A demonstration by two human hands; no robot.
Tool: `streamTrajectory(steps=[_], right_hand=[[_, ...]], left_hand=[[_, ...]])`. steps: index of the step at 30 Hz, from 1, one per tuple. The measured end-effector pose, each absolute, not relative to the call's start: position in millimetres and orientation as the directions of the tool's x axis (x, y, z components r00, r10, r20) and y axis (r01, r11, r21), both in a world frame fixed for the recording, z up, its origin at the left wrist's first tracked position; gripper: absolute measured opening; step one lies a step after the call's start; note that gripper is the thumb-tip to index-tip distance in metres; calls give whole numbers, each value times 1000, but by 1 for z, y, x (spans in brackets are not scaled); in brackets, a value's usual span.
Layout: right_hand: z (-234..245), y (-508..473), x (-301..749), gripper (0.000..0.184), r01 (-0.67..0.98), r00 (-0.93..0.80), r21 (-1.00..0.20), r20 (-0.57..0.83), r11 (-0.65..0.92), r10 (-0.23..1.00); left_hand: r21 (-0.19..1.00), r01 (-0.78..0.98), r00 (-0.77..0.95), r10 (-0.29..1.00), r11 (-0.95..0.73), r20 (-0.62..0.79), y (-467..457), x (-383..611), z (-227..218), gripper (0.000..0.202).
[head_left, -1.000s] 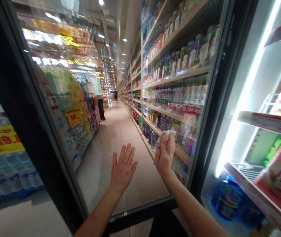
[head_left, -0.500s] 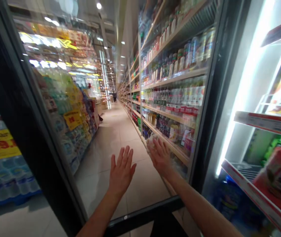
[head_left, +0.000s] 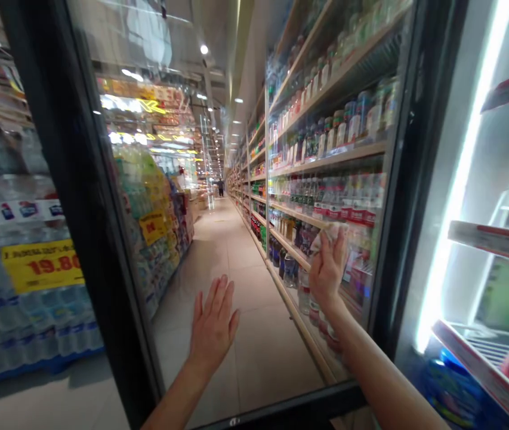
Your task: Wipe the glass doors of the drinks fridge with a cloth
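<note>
In front of the glass (head_left: 254, 340), within its black frame (head_left: 404, 185), both bare hands are raised. The left hand (head_left: 212, 328) is wide and flat, fingers up and thumb held out, with nothing in its grasp; whether the palm touches the glass, I cannot tell. The right hand (head_left: 327, 275), higher up, holds a pale cloth (head_left: 335, 228) under its fingers at the glass, toward the frame's right side. Shelved bottles (head_left: 330, 134) show in the glass about the cloth. Outside the frame, a yellow sign (head_left: 42, 267) hangs at left; a lit cooler (head_left: 491, 158) stands at right.
</note>
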State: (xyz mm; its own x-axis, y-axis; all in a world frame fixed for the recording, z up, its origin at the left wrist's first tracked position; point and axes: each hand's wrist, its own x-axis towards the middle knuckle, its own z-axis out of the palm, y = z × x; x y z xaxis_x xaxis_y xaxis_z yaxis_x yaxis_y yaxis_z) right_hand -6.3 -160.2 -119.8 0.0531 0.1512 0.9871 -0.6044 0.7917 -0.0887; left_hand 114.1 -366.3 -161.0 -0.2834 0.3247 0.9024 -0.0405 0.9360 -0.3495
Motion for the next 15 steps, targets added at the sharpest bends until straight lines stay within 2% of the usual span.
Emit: streamTrajectory(steps=[1,2,5,6,7,10,11,12,13,15], right_hand=[[-118,-161,-6,62,-604,39,-107,986,790,163],[-118,-164,-4,62,-613,47,-43,995,789,91],[-116,-166,-2,64,-635,164,347,934,691,-318],[-112,-163,-4,63,-630,196,399,912,666,-361],[-107,-159,-7,63,-629,204,374,926,682,-319],[-88,-153,-15,59,-629,138,16,986,777,91],[-84,-156,-14,59,-625,120,-56,979,778,167],[-83,-161,-12,60,-628,118,-52,980,777,160],[-84,-168,-8,62,-635,134,29,988,772,73],[-88,-180,-2,66,-649,211,289,957,704,-198]], left_hand=[[-350,-45,-280,324,936,904,-368,115,-160,63],[-345,-44,-276,321,937,906,-369,116,-158,63],[-331,-20,-269,313,944,911,-367,117,-150,62],[-331,-14,-264,315,944,911,-366,117,-146,62],[-328,-16,-254,314,944,915,-367,117,-140,63],[-296,-57,-202,279,954,939,-373,114,-115,64],[-284,-71,-181,267,956,946,-375,112,-105,64],[-278,-79,-161,263,957,951,-376,110,-96,65],[-281,-82,-145,267,956,953,-377,108,-88,65],[-306,-85,-128,294,948,947,-377,103,-76,65]])
